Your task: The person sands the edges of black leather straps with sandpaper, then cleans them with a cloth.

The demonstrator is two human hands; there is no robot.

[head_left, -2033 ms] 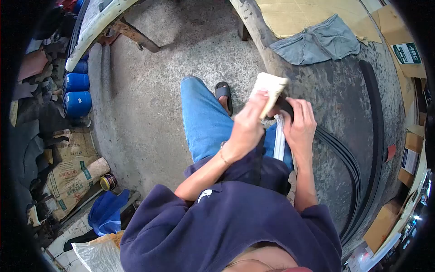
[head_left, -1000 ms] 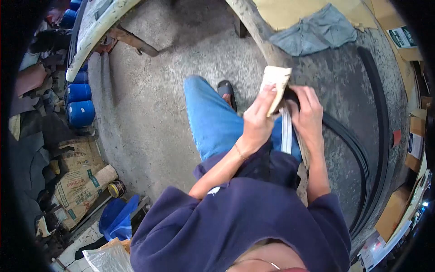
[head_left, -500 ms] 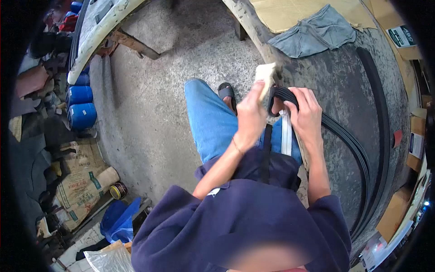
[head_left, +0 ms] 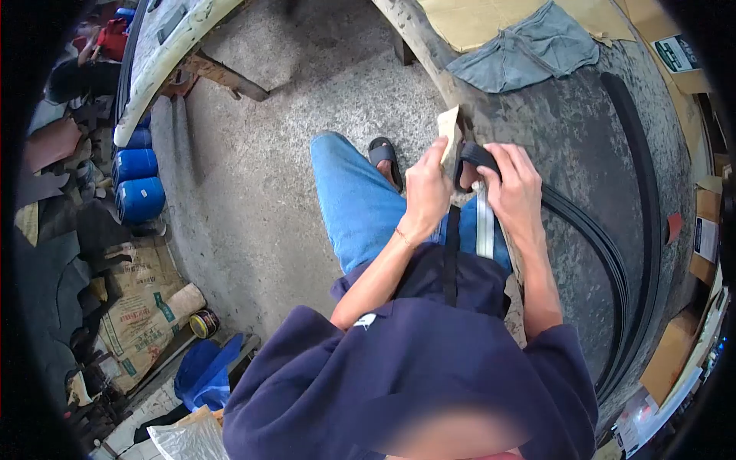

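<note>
My left hand (head_left: 515,184) is closed round the bent end of a black strip bundle (head_left: 481,156), beside the worktable's edge. The long part of the black strips (head_left: 598,238) curves over the dark tabletop to the right. My right hand (head_left: 428,188) pinches a thin cream piece (head_left: 448,126), which stands upright just left of the black loop, a small gap apart. Below my left hand a white strip (head_left: 484,222) hangs over my lap, next to a narrow black strap (head_left: 452,253).
A grey cloth (head_left: 529,50) lies on cardboard at the table's far end. Cardboard boxes (head_left: 675,349) line the right side. Blue rolls (head_left: 140,199), scraps and a printed sack (head_left: 138,314) are on the left. Another person (head_left: 84,73) is at the upper left.
The cream piece has turned and looks narrower, with my right hand still on it. My left hand has shifted slightly left and up. The other person has come into clearer view at the upper left.
</note>
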